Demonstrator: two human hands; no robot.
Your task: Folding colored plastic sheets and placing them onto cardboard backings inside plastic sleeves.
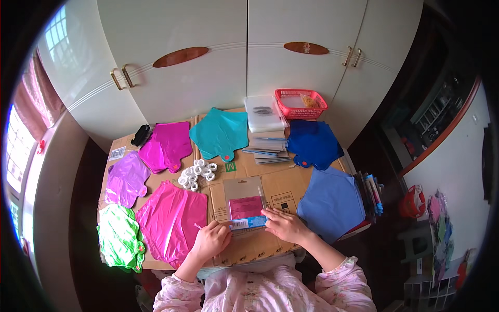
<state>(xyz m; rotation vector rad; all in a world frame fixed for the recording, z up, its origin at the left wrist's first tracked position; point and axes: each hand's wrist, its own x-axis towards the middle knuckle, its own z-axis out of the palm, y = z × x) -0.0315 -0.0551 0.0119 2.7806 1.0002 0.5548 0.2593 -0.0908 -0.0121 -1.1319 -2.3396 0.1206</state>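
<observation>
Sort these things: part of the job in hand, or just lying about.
Likely the job:
flat rectangular packet, shiny magenta over blue, between left hand and right hand
shiny pink foil sheet
stacked grey rectangular cards

Apparently lying about:
small black object
round red container

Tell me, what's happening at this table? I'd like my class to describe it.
A person has both hands on a flat packet with pink foil showing inside. The left hand is at the lower left corner of the packet, and the right hand rests its fingers along the right edge. The packet lies on cardboard. Coloured foil sheets lie flat around it, with white rings piled nearby.
</observation>
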